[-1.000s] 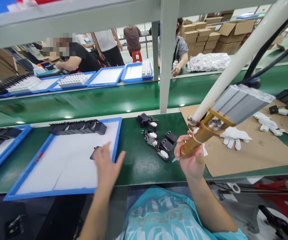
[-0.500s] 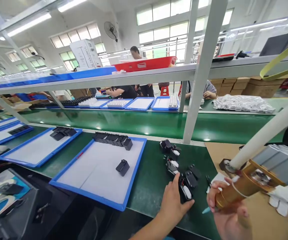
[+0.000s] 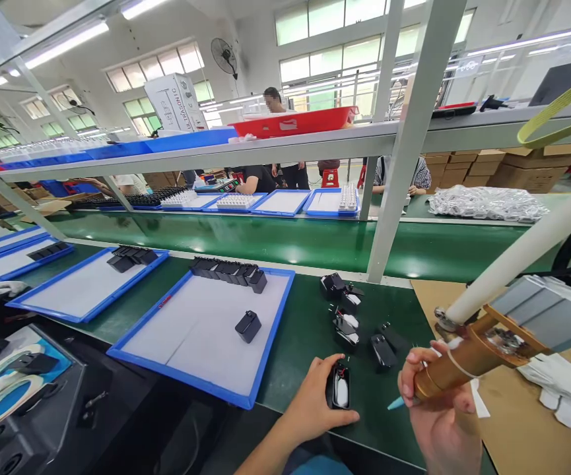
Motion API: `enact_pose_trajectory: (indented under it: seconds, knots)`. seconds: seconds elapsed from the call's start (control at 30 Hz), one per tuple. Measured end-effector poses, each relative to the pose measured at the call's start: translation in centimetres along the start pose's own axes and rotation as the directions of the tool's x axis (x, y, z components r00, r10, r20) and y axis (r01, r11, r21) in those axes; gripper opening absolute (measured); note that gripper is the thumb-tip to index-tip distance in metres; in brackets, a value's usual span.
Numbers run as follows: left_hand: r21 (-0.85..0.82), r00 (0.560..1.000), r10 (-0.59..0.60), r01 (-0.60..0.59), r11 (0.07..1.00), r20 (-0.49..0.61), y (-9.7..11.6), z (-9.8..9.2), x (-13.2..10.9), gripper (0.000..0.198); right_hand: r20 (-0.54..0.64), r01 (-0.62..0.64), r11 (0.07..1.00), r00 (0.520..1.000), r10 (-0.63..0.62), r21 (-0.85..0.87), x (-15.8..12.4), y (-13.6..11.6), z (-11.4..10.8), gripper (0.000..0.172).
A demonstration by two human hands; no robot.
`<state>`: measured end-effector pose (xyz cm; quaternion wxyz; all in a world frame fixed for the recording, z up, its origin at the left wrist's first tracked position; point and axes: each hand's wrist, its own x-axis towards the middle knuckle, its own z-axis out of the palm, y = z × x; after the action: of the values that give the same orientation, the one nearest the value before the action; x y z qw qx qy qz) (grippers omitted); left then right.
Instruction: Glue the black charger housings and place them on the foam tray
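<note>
An open black case [image 3: 340, 390] lies within the curve of the left hand [image 3: 312, 404], pinched lengthwise between thumb and index finger, its open side up. A white part [image 3: 342, 393] fills most of it, with red wires at the end by the index finger.

To the right of that hand, the right hand [image 3: 446, 415] is wrapped around a gold cylindrical tool [image 3: 456, 373], tilted, whose pale blue tip [image 3: 396, 403] points down toward the left hand, near the case yet apart from it. A grey ridged block [image 3: 542, 313] is joined to the tool's upper end, beyond the right hand.

Just past the left hand's fingertips, more open cases [image 3: 347, 328] with white parts lie in a loose group on the green desk [image 3: 295, 349]; ahead, between the two hands, sit further black pieces [image 3: 383, 349].

Left of the left hand is a blue-rimmed tray [image 3: 206, 349]. One black case [image 3: 248, 327] stands alone on its white lining, nearer the hand, and a row of black cases [image 3: 228, 272] lines its far edge.

Right of the right hand, a white glove [image 3: 567, 389] lies on a cardboard sheet [image 3: 510, 429].
</note>
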<state>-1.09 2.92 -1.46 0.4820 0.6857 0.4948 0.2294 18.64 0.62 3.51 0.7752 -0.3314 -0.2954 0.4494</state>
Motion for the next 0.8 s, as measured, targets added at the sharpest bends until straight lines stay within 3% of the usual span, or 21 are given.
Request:
enact_pose_trajectory:
  seconds: [0.27,0.43,0.6,0.8]
  knots:
    - [0.025,0.994,0.104,-0.103,0.994,-0.033,0.3,-0.9,-1.0,0.069,0.060,-0.028,1.000,0.998,0.028,0.003,0.2,0.5,1.9,0.060]
    - [-0.016,0.991,0.072,-0.074,0.997,-0.116,-0.7,-0.3,-1.0,0.054,0.084,-0.038,0.999,0.996,0.035,0.030,0.4,0.9,3.5,0.059]
    - [0.053,0.979,0.031,-0.021,0.998,-0.202,-1.4,0.7,-0.9,0.031,0.096,-0.037,0.998,0.995,0.032,0.055,0.4,1.4,4.8,0.056]
    - [0.162,0.967,0.105,-0.068,0.984,-0.230,-0.7,0.0,-1.6,0.034,0.101,-0.020,0.996,0.995,0.011,0.087,0.2,1.9,6.5,0.056]
